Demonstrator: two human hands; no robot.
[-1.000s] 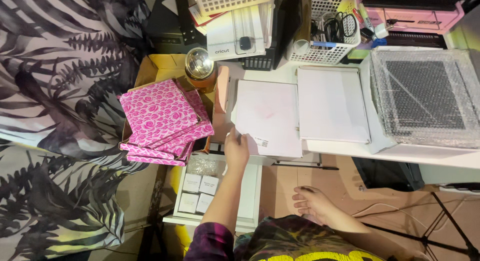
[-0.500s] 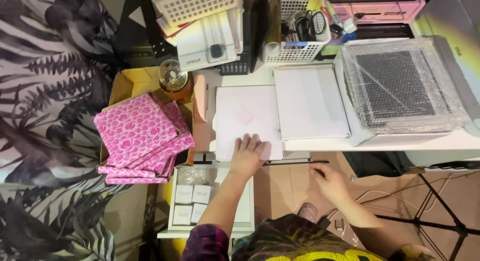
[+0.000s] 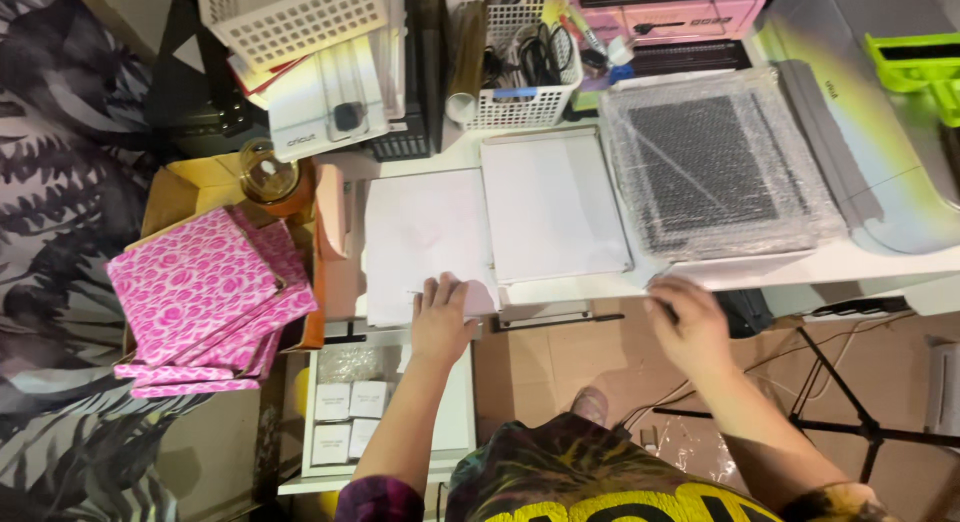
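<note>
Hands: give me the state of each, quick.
Left hand: open, flat on the white sheet.
Right hand: blurred at the table edge; grip cannot be told.

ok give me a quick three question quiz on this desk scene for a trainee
1. True or false: the left hand rests flat on the near edge of a white sheet.
2. Which lies right of the two white sheets? A) stack of pink patterned envelopes B) bubble-wrapped dark panel C) glass jar
3. Fill in: the right hand is at the front edge of the white ____, below the wrapped panel.

Key: 1 true; 2 B; 3 desk
</note>
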